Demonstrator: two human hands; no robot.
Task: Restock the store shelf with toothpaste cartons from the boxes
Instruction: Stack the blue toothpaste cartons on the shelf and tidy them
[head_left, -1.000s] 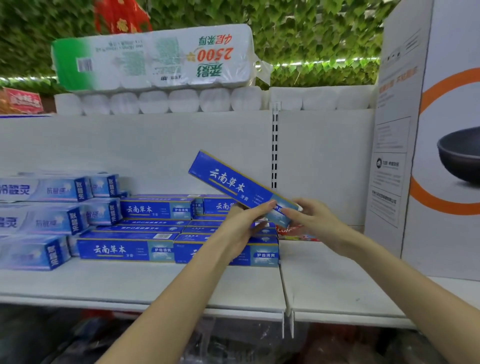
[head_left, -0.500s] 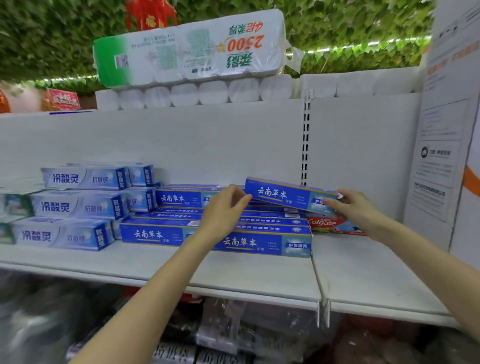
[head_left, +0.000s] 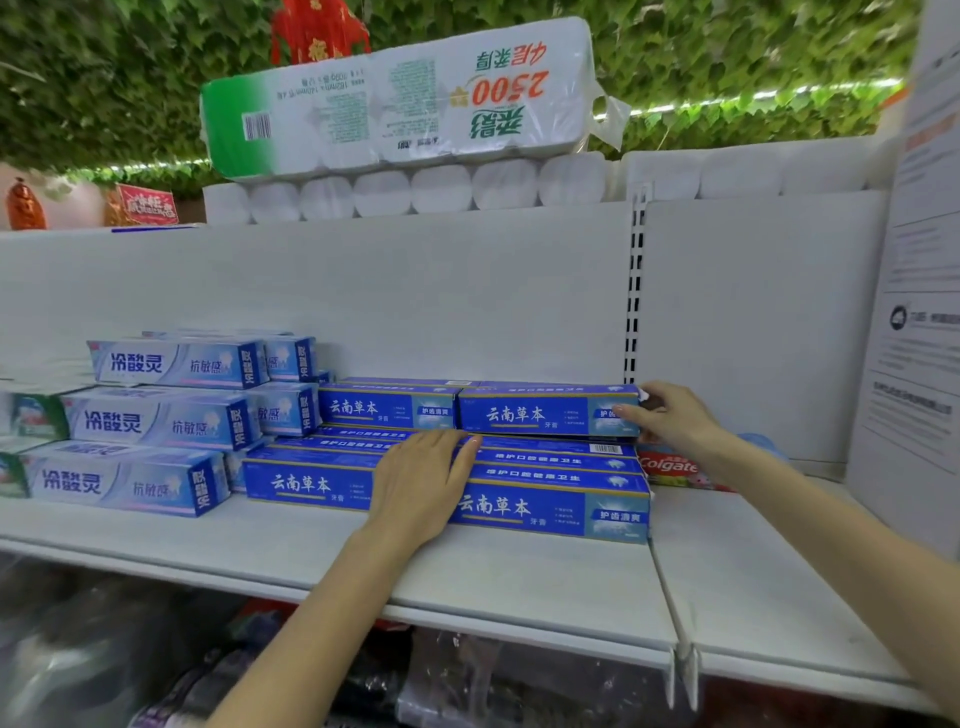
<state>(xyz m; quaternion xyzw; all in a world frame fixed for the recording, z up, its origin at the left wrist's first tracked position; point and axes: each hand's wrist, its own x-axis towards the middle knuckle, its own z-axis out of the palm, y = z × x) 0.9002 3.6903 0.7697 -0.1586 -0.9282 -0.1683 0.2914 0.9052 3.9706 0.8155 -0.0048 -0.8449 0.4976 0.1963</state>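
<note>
3 tiers of pale blue cartons (head_left: 156, 418) sit at the left of the shelf (head_left: 519, 584), a toilet-paper pack (head_left: 395, 98) high above. Beside them lies a stack of dark blue toothpaste cartons (head_left: 550, 512) — the left hand (head_left: 418, 486) rests flat on it, fingers straight, grasping nothing. The right hand (head_left: 672, 421) grips the right end of the top carton (head_left: 524, 414), which lies on the stack. A red Colgate carton (head_left: 667, 466) lies below that wrist.

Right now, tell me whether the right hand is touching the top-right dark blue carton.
Touching. The head view shows the right hand gripping the right end of the top-right dark blue carton, its fingers curled round that end.
</note>
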